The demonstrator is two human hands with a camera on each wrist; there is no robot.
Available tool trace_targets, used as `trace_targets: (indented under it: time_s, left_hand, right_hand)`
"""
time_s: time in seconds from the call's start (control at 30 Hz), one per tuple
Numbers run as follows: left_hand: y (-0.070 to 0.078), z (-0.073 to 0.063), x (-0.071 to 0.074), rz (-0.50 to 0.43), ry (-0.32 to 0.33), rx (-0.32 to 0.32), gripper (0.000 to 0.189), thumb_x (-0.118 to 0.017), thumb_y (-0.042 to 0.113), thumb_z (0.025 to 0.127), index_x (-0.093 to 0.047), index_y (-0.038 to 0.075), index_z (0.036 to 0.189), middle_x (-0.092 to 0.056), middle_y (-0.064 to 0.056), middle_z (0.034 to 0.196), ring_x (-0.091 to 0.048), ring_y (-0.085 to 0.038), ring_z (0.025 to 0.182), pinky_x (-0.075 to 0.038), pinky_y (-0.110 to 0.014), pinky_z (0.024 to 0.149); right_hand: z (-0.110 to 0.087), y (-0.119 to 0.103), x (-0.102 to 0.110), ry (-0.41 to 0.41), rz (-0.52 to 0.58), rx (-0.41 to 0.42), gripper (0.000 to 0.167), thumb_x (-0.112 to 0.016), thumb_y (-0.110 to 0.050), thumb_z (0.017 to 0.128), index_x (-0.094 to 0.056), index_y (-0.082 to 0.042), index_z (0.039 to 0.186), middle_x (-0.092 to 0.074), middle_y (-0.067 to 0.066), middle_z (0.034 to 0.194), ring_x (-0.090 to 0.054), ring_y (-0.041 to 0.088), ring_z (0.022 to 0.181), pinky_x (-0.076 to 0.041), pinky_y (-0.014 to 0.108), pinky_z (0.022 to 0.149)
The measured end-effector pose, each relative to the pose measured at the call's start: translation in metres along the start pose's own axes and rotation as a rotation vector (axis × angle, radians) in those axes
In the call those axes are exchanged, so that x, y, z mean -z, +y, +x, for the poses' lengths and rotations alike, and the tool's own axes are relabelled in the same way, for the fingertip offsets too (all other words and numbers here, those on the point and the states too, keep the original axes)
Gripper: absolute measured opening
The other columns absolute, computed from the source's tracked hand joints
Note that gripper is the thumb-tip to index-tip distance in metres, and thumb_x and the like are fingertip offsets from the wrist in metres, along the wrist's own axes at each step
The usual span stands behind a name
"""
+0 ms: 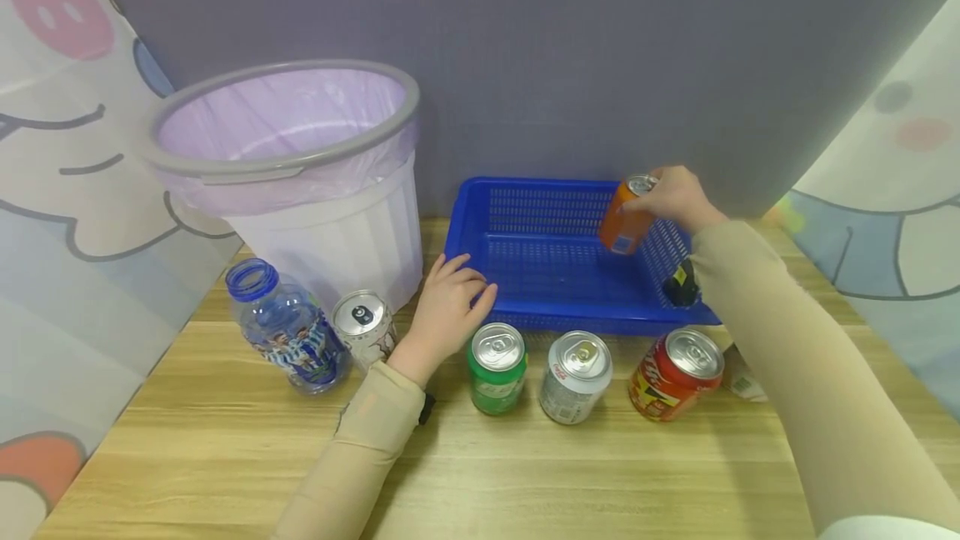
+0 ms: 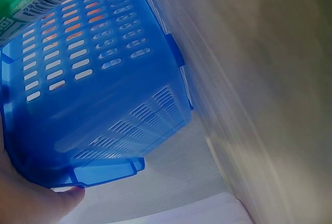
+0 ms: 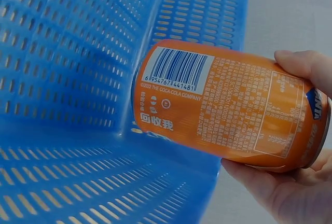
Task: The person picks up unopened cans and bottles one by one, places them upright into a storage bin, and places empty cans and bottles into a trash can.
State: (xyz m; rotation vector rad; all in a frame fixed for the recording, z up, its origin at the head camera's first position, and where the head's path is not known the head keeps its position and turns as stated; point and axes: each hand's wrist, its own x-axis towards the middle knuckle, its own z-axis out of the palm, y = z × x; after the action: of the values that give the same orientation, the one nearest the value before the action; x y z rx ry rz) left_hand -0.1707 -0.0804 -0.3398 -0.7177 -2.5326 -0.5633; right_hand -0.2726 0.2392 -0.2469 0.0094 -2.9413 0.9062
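Observation:
My right hand point(image 1: 678, 194) grips an orange Fanta can point(image 1: 626, 219) near its top, thumb on one side and fingers on the other. The can is tilted inside the right end of a blue plastic basket point(image 1: 468, 215), its base toward the perforated wall in the right wrist view. At the basket's left front corner, my left hand point(image 1: 450, 307) rests its loosely bent fingers at the rim; a fingertip point(image 2: 75, 195) shows there in the left wrist view. Close to that hand stand a green can point(image 1: 497, 386) and a white patterned can point(image 1: 367, 327).
A white bin point(image 1: 337, 244) with a purple liner stands at back left, a clear blue-rimmed bottle point(image 1: 296, 332) before it. A silver can point(image 1: 573, 382) and a red can point(image 1: 671, 377) line the basket's front. A pale object point(image 1: 742, 377) is partly hidden by my right arm.

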Motion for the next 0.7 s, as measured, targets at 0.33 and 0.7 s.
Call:
trace_targets:
  time_s: [0.33, 0.7]
  left_hand:
    - [0.001, -0.002, 0.001, -0.005, -0.003, 0.001, 0.035, -0.05, 0.027, 0.095, -0.074, 0.005, 0.085, -0.072, -0.007, 0.097, -0.053, -0.032, 0.123, -0.028, -0.056, 0.111]
    - [0.002, -0.002, 0.005, 0.002, -0.005, 0.003, 0.035, -0.049, 0.027, 0.095, -0.074, 0.005, 0.084, -0.072, -0.007, 0.098, -0.053, -0.032, 0.123, -0.028, -0.056, 0.111]
  right_hand:
    - [0.0, 0.007, -0.009, -0.02, -0.004, 0.005, 0.056, -0.076, -0.024, 0.073, -0.055, 0.015, 0.107, -0.06, 0.029, 0.099, -0.059, 0.037, 0.085, -0.051, 0.047, 0.077]
    - [0.003, 0.014, -0.018, -0.019, -0.04, 0.001, 0.058, -0.077, -0.024, 0.072, -0.054, 0.018, 0.106, -0.059, 0.031, 0.099, -0.059, 0.039, 0.086, -0.051, 0.051, 0.079]
